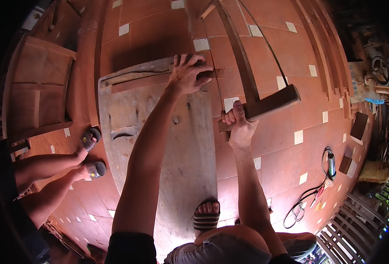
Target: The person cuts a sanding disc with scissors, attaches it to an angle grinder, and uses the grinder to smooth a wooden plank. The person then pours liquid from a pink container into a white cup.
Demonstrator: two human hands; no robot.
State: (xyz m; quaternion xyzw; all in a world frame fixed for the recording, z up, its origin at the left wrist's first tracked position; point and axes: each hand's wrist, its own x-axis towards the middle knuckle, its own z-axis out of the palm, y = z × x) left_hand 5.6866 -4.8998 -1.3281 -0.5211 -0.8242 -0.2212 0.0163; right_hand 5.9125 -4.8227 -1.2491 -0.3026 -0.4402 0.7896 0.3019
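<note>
A wooden frame saw [239, 48] extends away from me on the right, with a middle bar, a thin blade on its left side and a cord on its right. My right hand [242, 125] is wrapped round the near end piece of the saw, close to the blade. My left hand [188, 75] rests with fingers bent and apart over a reddish wooden strip [141, 82]. That strip lies across the far end of a worn wooden plank bench [181, 154]. Its right end sticks out past the bench, where the blade crosses it.
A person's legs [53, 176] in sandals are at the left, beside a panelled wooden frame [38, 90]. Long boards [322, 48] lie at the far right. On the tiled floor are a power tool with a cord [331, 165] and wood blocks [358, 126]. My sandalled foot [206, 215] stands on the bench.
</note>
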